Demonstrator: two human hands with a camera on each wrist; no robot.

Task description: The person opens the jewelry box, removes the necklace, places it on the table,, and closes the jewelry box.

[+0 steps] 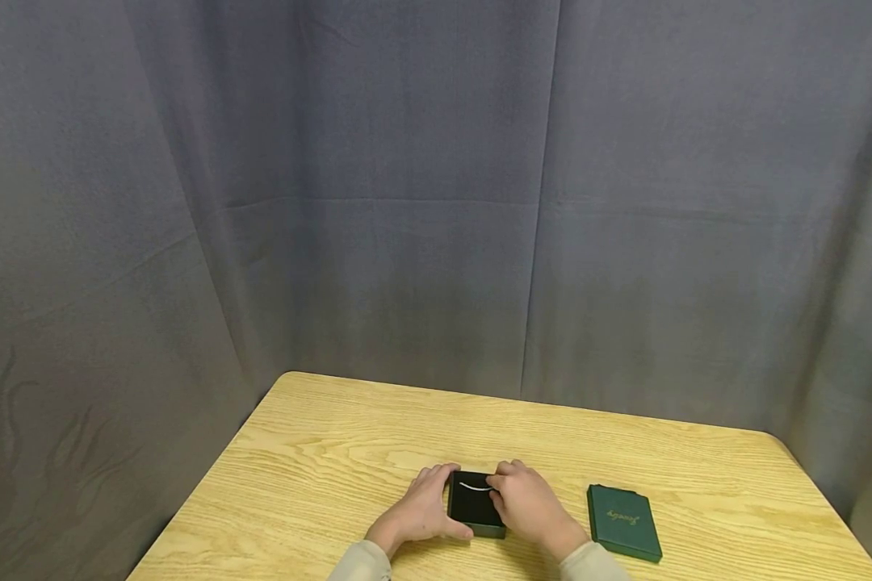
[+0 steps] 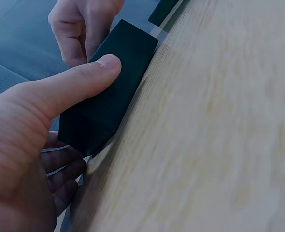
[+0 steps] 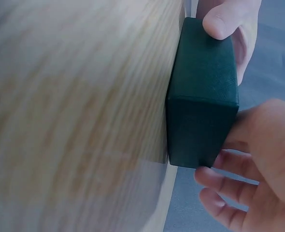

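Note:
A dark green jewelry box base with a black insert sits on the table, top open. My left hand grips its left side; in the left wrist view the thumb presses on the green wall and the fingers reach around the far end. A thin silver bracelet curves across the black insert near the far side. At the bracelet's right end is my right hand, index finger and thumb bent over it; their tips are partly hidden. Other right-hand fingers hang by the box's far corner.
To the right lies the green box lid, gold lettering facing up, with a small dark piece at its far edge. The wood-grain table has rounded far corners, and grey curtains hang behind and beside it.

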